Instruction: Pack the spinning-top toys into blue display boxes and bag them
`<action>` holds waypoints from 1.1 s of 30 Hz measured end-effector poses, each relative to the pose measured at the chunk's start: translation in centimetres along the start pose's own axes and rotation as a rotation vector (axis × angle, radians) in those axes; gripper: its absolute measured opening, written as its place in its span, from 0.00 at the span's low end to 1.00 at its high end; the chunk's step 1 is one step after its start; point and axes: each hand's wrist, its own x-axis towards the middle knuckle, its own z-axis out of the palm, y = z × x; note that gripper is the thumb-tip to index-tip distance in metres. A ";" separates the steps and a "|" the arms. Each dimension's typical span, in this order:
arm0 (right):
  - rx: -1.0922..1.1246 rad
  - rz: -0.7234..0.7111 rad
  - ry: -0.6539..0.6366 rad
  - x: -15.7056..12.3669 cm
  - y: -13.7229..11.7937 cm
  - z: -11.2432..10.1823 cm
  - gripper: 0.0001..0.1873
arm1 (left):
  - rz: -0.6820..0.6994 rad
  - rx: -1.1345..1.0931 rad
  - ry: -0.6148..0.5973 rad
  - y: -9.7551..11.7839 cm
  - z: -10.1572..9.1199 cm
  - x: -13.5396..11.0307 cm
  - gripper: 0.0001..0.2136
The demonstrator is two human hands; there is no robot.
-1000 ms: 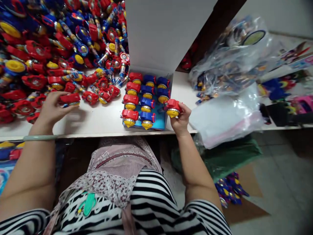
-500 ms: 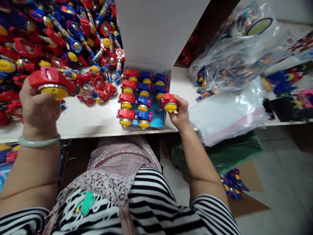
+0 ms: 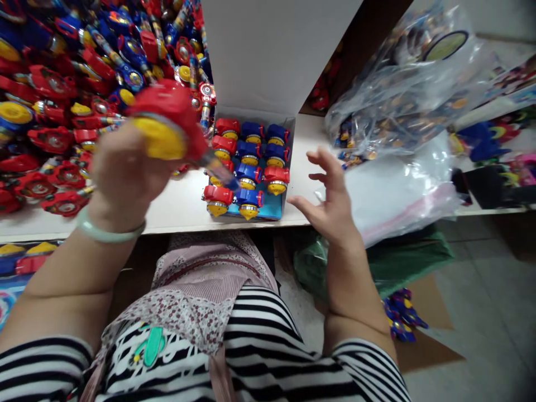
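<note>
My left hand (image 3: 125,162) grips a red spinning-top toy (image 3: 170,114) with a yellow tip and a clear candy-filled tube; motion blurs it, and the tube end overlaps the near left of the display box. In the display box (image 3: 278,209), red and blue toys of the same kind stand in three columns, yellow tips toward me. One red toy (image 3: 277,177) sits in the right column, just left of my right hand (image 3: 330,201). That hand is empty, its fingers and thumb spread apart beside the box.
A big heap of loose red and blue toys (image 3: 54,111) covers the left of the white table (image 3: 184,204). The box's white lid (image 3: 276,50) stands up behind it. Clear plastic bags (image 3: 402,117) lie at the right. A green sack (image 3: 406,262) hangs below the table edge.
My left hand has moved right with the red top toward the box. My right hand has let go of its red toy in the right column and drawn back to the right.
</note>
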 end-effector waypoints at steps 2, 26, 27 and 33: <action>0.099 -0.010 0.002 0.7 -3.5 -1.4 0.50 | -0.053 -0.148 -0.277 0.9 4.1 0.5 0.20; 0.146 0.201 -0.205 -7.1 2.8 3.3 0.37 | 0.440 0.669 -0.676 -6.3 2.1 -1.8 0.14; 0.150 0.215 -0.262 -7.0 2.3 2.0 0.39 | 0.423 0.616 -0.664 -6.0 1.7 -1.6 0.15; 0.317 0.234 0.124 2.9 2.5 -5.4 0.34 | 0.083 0.118 -0.077 -2.5 -0.9 7.5 0.20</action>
